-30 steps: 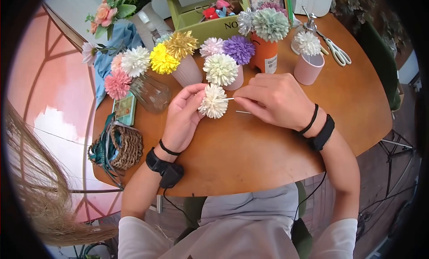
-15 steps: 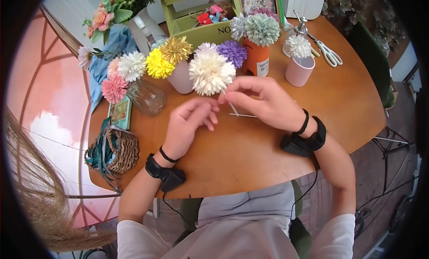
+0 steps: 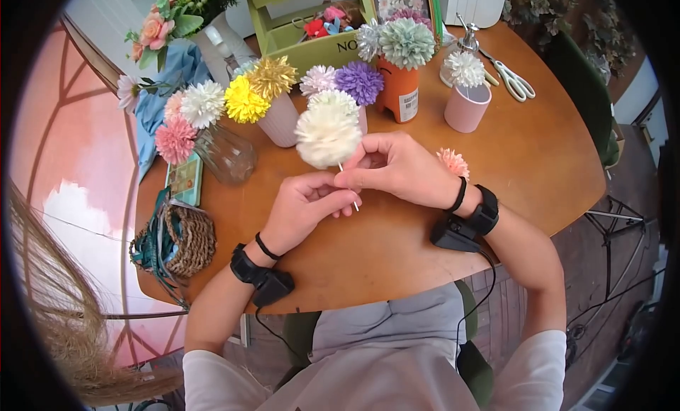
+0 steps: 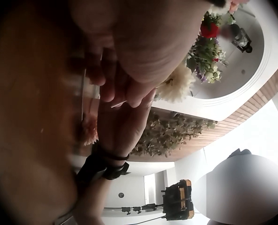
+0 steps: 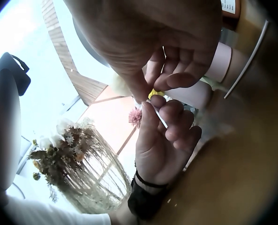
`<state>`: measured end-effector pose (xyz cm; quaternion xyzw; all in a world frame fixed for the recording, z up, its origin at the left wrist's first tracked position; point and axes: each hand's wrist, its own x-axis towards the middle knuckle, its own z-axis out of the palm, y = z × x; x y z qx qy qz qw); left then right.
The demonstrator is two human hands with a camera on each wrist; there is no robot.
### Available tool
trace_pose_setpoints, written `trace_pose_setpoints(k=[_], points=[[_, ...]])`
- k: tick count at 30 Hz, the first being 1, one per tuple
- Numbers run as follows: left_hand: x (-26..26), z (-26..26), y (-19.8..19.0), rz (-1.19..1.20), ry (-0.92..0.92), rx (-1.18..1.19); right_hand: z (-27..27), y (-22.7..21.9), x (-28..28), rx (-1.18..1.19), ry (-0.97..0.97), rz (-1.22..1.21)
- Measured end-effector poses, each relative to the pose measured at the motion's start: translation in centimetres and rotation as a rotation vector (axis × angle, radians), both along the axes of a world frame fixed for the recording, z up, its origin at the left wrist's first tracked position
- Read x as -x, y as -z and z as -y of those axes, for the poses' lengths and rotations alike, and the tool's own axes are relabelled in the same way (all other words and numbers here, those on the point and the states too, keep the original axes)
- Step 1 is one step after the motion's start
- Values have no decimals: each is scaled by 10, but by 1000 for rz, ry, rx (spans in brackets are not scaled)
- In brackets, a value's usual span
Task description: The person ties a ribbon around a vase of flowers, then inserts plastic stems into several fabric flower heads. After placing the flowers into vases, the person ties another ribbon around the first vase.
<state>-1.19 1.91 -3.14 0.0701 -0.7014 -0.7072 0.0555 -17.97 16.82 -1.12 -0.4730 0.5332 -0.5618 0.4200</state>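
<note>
A cream pompom flower (image 3: 327,133) stands tilted above the table on a thin white stem, its head blurred in the head view. My right hand (image 3: 400,166) pinches the stem close under the flower head. Lower down, the thumb and fingers of my left hand (image 3: 310,207) pinch the same stem, and its end pokes out below them. The right wrist view shows the white stem (image 5: 163,121) between the left thumb and fingers. Beyond my right wrist lies a peach flower (image 3: 453,161) on the table. Another white stick (image 5: 249,58) lies there too.
Vases of colourful pompom flowers line the back, among them a glass vase (image 3: 230,156). A pink cup (image 3: 467,112) with a white flower and scissors (image 3: 517,85) are at back right. A woven basket (image 3: 188,244) sits left, a green wooden box (image 3: 312,49) behind.
The left hand let go of the flower head, then came to the lower stem. The right hand turned the flower upright, head up. A peach flower came into sight by the right wrist.
</note>
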Motion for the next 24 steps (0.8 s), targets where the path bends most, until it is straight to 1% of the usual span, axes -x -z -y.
trace_pose_setpoints(k=[4, 7, 10, 13, 16, 17, 19, 21, 24], points=[[0, 1, 0, -17, -19, 13, -1, -1, -2, 21, 24, -16], [2, 1, 0, -52, -29, 53, -2, -8, -4, -39, 110, -63], [3, 2, 2, -90, -23, 115, -3, -9, -2, 21, 47, -13], [2, 3, 5, -112, -26, 113, -4, -12, -3, 30, 71, -76], [3, 3, 3, -126, -56, 115, 1, 1, -2, 169, 135, -115], [3, 3, 3, -125, -70, 104, 1, 1, -2, 174, 152, -136], [3, 2, 5, -127, -90, 73, 1, 2, -3, 175, 183, -173], [3, 2, 7, -130, -98, 39, 1, 2, -1, 122, 184, -174], [2, 4, 7, -125, -60, 58, -2, -2, -3, 81, 187, -187]])
